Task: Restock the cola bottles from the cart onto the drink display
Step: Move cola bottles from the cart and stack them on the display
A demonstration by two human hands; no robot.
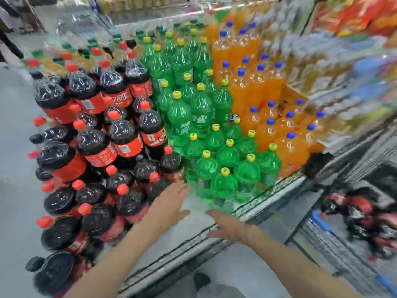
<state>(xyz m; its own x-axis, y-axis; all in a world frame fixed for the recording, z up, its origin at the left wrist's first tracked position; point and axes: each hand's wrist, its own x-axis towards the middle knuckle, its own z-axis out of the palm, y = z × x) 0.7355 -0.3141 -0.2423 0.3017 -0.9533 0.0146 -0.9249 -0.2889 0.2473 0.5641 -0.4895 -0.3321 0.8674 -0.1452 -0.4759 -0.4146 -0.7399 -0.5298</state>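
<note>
**Both hands empty between display and cart**

Shop aisle, blurred at the edges: a stepped drink display (253,208) holds three colour blocks, cola bottles (120,134) with red caps on the left, green soda bottles (202,117) with yellow caps in the middle, orange soda bottles (266,130) with blue caps on the right. Exact counts are beyond reading; each block runs to well over a dozen, many hidden behind one another or smeared by motion blur.

Neither hand holds anything. The left hand (169,203) is flat, fingers straight, its tips just beside the lowest front cola bottle where the cola block meets the green one. The right hand (227,226) hovers over the bare front ledge, fingers loosely spread.

More cola lies in the cart (335,250) at lower right, a blurred red-and-black heap (363,214); how many it holds, and which way the bottles lie, cannot be told. That stock lies to the right of both hands, so the right hand is nearer and likely reaches first. A bare patch of ledge before the cola block looks like the next slot.
</note>
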